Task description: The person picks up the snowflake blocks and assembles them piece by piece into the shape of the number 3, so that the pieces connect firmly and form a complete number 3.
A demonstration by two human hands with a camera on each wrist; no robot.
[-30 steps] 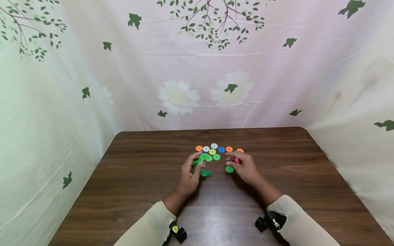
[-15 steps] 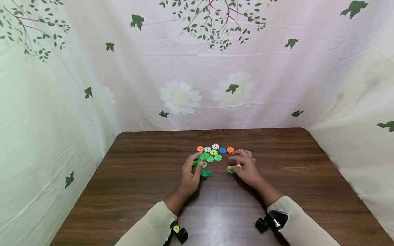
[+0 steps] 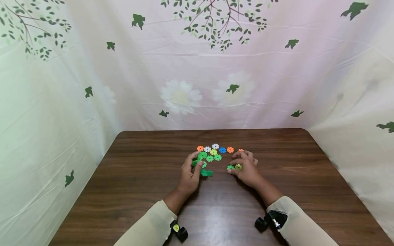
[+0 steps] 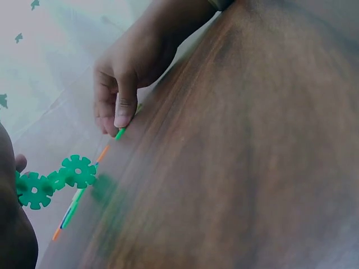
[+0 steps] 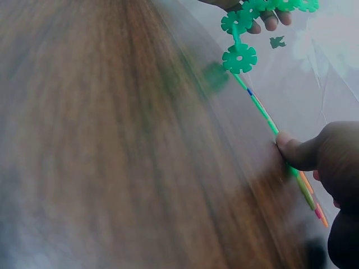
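In the head view my left hand [image 3: 188, 176] grips a curved chain of interlocked green notched discs [image 3: 204, 173], raised above the tabletop. Part of that chain [image 4: 35, 190] hangs beside the hand in the left wrist view. To the right, my right hand [image 3: 248, 171] pinches a loose green disc [image 3: 230, 167] down at the table, thumb on its near edge. A yellow-green disc [image 3: 238, 167] lies right beside it, partly under the fingers. The right wrist view shows the thumb [image 5: 294, 151] at the table, with a pink disc [image 5: 318, 213] further along.
Beyond the hands, loose discs lie on the brown wooden table [image 3: 138, 191]: orange [image 3: 200, 148], white [image 3: 215, 146], blue [image 3: 223, 150], yellow [image 3: 213, 152] and green [image 3: 218, 157]. A patterned cloth [image 3: 197, 68] hangs behind the table and along both sides.
My right hand has shifted slightly right and lowered its fingers onto the green disc, covering the pink one in the head view. The left hand keeps hold of the chain, almost still.
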